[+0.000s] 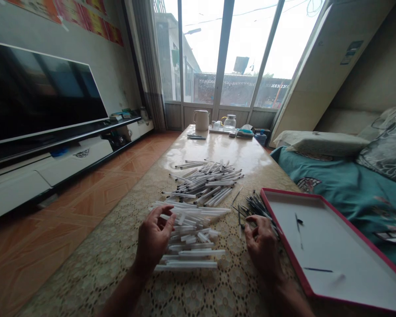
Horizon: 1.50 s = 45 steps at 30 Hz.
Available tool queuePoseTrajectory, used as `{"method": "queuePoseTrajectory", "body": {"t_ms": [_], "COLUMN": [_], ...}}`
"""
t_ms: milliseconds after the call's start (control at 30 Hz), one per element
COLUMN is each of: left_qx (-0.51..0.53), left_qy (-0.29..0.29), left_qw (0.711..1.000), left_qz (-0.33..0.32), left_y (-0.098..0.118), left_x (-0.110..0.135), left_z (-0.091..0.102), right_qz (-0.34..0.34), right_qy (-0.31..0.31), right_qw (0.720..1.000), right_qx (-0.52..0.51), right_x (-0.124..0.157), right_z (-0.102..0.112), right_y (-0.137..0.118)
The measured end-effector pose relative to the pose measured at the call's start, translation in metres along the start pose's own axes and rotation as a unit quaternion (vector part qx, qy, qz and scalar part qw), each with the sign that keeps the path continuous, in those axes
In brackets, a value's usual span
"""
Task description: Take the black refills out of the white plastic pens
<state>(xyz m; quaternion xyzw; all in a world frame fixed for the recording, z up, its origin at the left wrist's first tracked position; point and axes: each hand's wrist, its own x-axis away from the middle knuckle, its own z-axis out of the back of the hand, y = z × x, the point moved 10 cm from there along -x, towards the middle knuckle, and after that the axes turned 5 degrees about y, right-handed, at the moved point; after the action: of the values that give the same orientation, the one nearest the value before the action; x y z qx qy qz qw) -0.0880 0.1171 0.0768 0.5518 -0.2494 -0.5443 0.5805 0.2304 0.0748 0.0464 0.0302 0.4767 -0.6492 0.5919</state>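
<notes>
My left hand (155,235) is over the left ends of a row of white, translucent pen barrels (198,265); its fingers are loosely curled, with a gap between thumb and forefinger. Short translucent pen caps (203,237) lie among these barrels. To the right, my right hand (262,240) rests at the near end of a heap of thin black pen refills (257,204), thumb and forefinger brought together at the refills. What sits between those fingertips is too small to make out. Farther back, a pile of white pens with dark ends (211,180) spreads across the table.
A shallow white tray with a pink rim (295,259) stands at the table's right edge, with a few dark pieces inside. A jug (202,120), a glass pot (230,122) and a tissue pack (244,131) stand at the far end. A teal-covered sofa (303,169) borders the right side.
</notes>
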Motion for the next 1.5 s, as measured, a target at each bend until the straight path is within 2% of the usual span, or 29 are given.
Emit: {"method": "queuePoseTrajectory", "body": {"t_ms": [167,233,300,400,533,700,800,867,933,967,1033,1100,1167,1267,1367,1433,1500], "left_qx": [0.026,-0.013,-0.082,-0.197,-0.232,-0.229,-0.215,-0.204,-0.184,-0.165,-0.007,0.144,0.227,0.239,0.242,0.235,0.201], "left_qy": [-0.125,-0.162,-0.190,-0.187,-0.192,-0.218,-0.204,-0.177,-0.136,-0.106,-0.040,-0.077,-0.131,-0.254,-0.323,-0.342,-0.349], "left_qw": [0.991,0.983,0.969,0.944,0.932,0.924,0.928,0.935,0.945,0.953,0.983,0.982,0.965,0.930,0.906,0.902,0.911], "left_qz": [-0.032,-0.080,-0.133,-0.189,-0.203,-0.217,-0.224,-0.229,-0.232,-0.231,-0.179,-0.091,0.006,0.114,0.129,0.121,0.088], "left_y": [0.045,0.060,0.064,0.049,0.018,0.003,0.011,0.025,0.045,0.056,0.069,0.065,0.051,0.024,0.010,0.005,0.004], "left_x": [0.023,0.022,0.010,-0.025,-0.068,-0.078,-0.080,-0.083,-0.084,-0.082,-0.076,-0.058,-0.030,0.023,0.055,0.063,0.062], "left_z": [-0.019,-0.026,-0.036,-0.054,-0.085,-0.114,-0.109,-0.095,-0.072,-0.057,-0.024,-0.021,-0.034,-0.072,-0.096,-0.102,-0.103], "right_qz": [0.018,0.017,0.019,0.023,0.017,0.011,0.014,0.014,0.013,0.012,0.009,0.009,0.019,0.060,0.112,0.139,0.153], "right_qy": [-0.029,-0.035,-0.037,-0.035,-0.035,-0.045,-0.041,-0.037,-0.037,-0.037,-0.037,-0.040,-0.057,-0.131,-0.229,-0.271,-0.294], "right_qw": [0.999,0.999,0.999,0.999,0.999,0.999,0.999,0.999,0.999,0.998,0.997,0.995,0.991,0.978,0.956,0.944,0.939], "right_qx": [0.001,-0.003,-0.011,-0.018,-0.011,-0.010,-0.014,-0.021,-0.035,-0.045,-0.069,-0.095,-0.122,-0.151,-0.146,-0.123,-0.090], "right_x": [0.002,0.003,0.003,0.004,0.003,0.004,0.004,0.004,0.004,0.004,0.005,0.006,0.007,0.013,0.024,0.031,0.036], "right_z": [-0.006,-0.008,-0.009,-0.010,-0.010,-0.012,-0.011,-0.010,-0.010,-0.009,-0.008,-0.006,-0.006,-0.013,-0.024,-0.030,-0.036], "right_y": [-0.010,-0.009,-0.009,-0.009,-0.009,-0.007,-0.008,-0.009,-0.013,-0.016,-0.022,-0.029,-0.037,-0.054,-0.071,-0.079,-0.083]}}
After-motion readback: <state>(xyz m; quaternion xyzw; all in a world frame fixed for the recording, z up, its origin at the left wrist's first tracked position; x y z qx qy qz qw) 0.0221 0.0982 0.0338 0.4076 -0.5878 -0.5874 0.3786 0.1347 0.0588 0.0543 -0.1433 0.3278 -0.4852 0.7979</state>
